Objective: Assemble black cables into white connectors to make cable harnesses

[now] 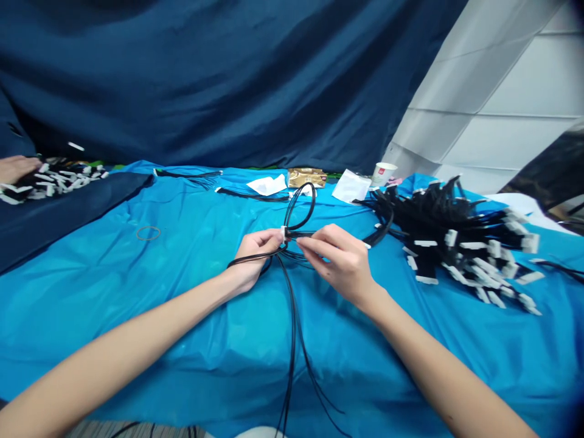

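Observation:
Near the middle of the view, my left hand (257, 252) pinches a small white connector (283, 233) with black wires (293, 316) running out of it. Some of these wires loop upward above the connector, some lie across my left wrist, and others hang down over the table's front edge. Just to the right, my right hand (340, 258) has its thumb and fingertips closed together at the black wires beside the connector. Whether a single wire sits between those fingertips is too small to be sure of, but the wires run into them.
A large pile of black cables with white connectors (474, 243) lies at right. Behind are a gold packet (306, 177), white papers (351, 185) and a paper cup (384, 174). A rubber band (148, 233) lies left. Another person's hand (18, 169) touches more connectors (68, 179) at far left.

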The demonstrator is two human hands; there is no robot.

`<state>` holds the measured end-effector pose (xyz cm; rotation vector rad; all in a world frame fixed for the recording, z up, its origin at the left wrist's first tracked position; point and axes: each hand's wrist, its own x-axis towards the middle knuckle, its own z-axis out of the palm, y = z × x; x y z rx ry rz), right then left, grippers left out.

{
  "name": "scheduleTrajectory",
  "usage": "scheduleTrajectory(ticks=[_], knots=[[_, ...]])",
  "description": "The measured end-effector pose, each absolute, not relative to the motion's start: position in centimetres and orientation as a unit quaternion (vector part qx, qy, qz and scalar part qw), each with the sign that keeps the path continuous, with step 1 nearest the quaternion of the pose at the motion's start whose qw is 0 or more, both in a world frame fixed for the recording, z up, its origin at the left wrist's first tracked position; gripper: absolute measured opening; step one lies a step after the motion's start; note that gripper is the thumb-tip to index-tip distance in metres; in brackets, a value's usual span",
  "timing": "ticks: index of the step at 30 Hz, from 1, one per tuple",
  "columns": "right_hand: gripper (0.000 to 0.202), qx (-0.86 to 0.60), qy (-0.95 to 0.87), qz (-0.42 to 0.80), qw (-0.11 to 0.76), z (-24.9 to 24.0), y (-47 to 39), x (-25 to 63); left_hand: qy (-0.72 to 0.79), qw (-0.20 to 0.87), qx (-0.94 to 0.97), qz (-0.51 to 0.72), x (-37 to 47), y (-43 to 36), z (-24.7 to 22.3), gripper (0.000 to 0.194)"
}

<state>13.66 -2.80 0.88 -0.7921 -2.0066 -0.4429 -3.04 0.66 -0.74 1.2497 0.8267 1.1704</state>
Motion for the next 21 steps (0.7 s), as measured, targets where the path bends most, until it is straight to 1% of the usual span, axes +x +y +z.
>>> scheduleTrajectory(ticks=[3,6,11,17,21], knots=[[0.010,-0.331,-0.817,-0.220,0.419,0.31,-2.77,13.50,0.342,0.603,0.539,0.479,-2.91,0.51,-1.01,0.022],[0.013,-0.338,-0.814,-0.239,0.406,0.09,-2.75,13.41,0.339,0.627,0.529,0.461,-2.81,0.40,-1.16,0.022],[0.016,-0.337,-0.809,-0.263,0.404,0.02,-2.60,13.34,0.350,0.641,0.518,0.446,-2.86,0.28,-1.01,0.023],[0.017,-0.345,-0.807,-0.264,0.400,-0.20,-2.37,13.34,0.355,0.642,0.523,0.435,-2.84,0.28,-1.01,0.025],[0.010,-0.344,-0.799,-0.285,0.401,-0.14,-2.26,13.50,0.351,0.652,0.503,0.447,-2.65,0.54,-1.05,0.021]])
